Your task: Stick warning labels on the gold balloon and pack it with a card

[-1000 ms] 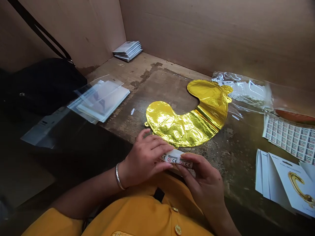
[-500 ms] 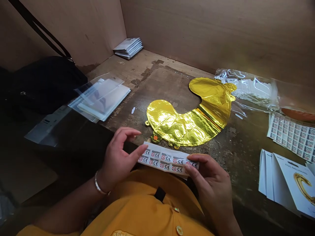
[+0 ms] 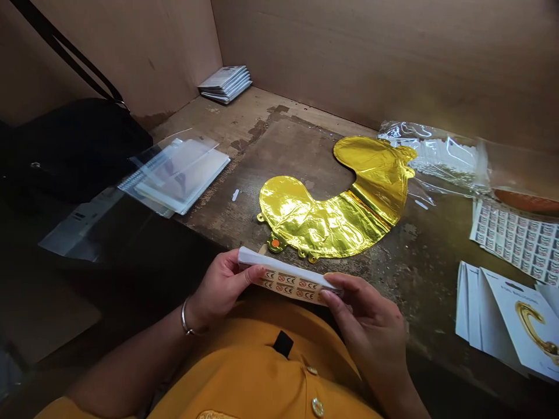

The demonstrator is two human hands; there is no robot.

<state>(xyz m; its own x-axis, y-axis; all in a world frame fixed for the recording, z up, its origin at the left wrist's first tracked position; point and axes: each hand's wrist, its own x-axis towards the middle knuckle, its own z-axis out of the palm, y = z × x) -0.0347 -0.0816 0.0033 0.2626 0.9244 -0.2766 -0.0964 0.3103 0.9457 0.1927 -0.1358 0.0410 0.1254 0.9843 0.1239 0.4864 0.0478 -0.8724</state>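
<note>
The left hand (image 3: 225, 285) and right hand (image 3: 369, 314) grip opposite ends of a label strip (image 3: 290, 285) in front of the worktop (image 3: 288, 145), where a gold foil balloon (image 3: 340, 230) lies flat just beyond, touched by neither. The work appears partway along: printed labels remain on the strip and none shows on the balloon's upper face, while cards (image 3: 500, 314) wait at right and a stack of packets (image 3: 225, 84) in the far corner looks finished.
</note>
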